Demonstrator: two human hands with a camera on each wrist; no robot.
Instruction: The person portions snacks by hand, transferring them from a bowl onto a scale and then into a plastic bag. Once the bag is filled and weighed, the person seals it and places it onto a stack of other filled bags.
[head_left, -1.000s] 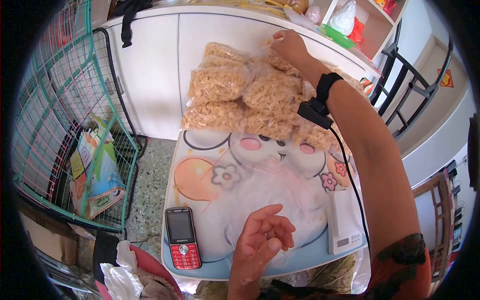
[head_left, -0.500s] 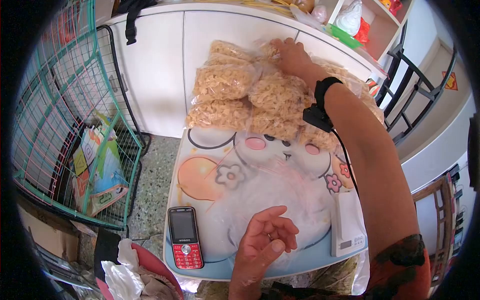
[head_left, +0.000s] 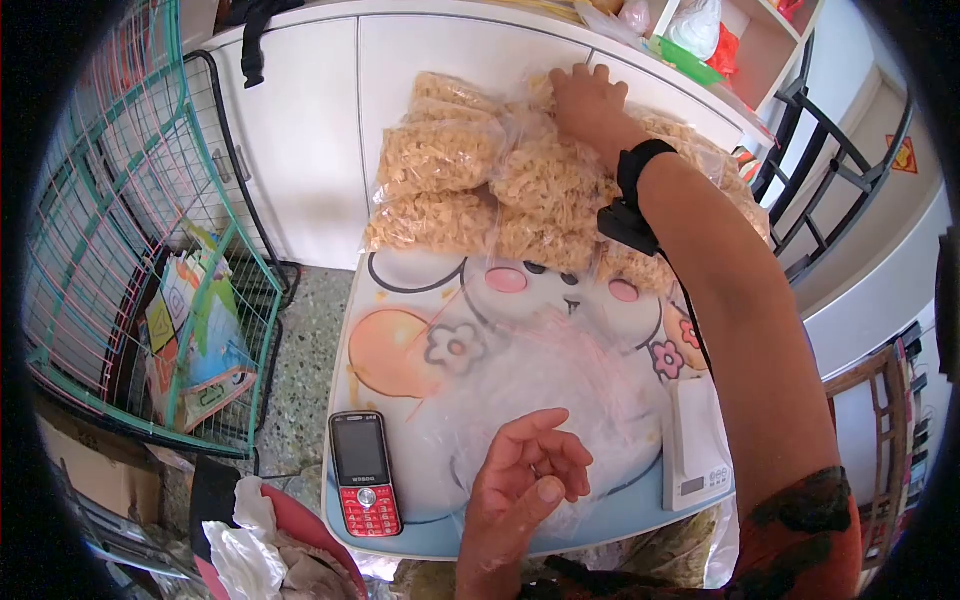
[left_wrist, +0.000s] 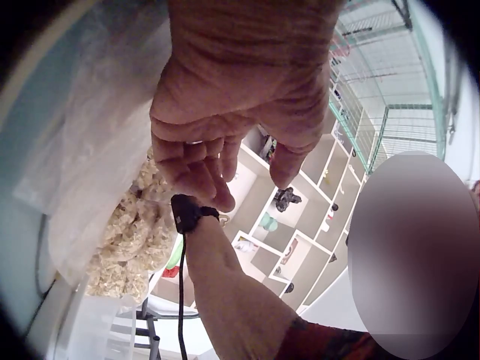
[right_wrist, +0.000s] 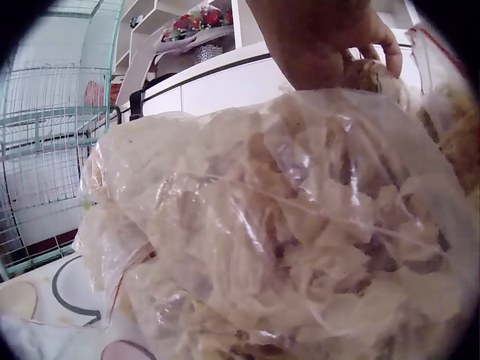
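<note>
Clear plastic bags (head_left: 440, 160) packed with curled, pale-tan dried pieces are stacked in rows at the back of the cartoon-printed table (head_left: 390, 350). My right hand (head_left: 590, 105) reaches over the pile to a bag at the very back, its fingers bent down over it. In the right wrist view a large filled bag (right_wrist: 285, 225) fills the foreground, and the curled fingers grip a rearmost bag (right_wrist: 371, 79) behind it. Palm up near the front edge, my left hand (head_left: 525, 480) has loosely bent fingers and holds nothing. Under it lies thin clear plastic (head_left: 540, 390).
A red-and-black keypad phone (head_left: 366, 475) lies at the table's front left, and a white digital scale (head_left: 698, 450) at the front right. White cabinets (head_left: 300, 150) stand behind the pile. To the left is a green wire cage (head_left: 150, 300); a black metal frame (head_left: 830, 170) stands right.
My right hand first pinches at the back of the pile, then comes down over the rear bag and shifts slightly there. The left hand keeps its pose.
</note>
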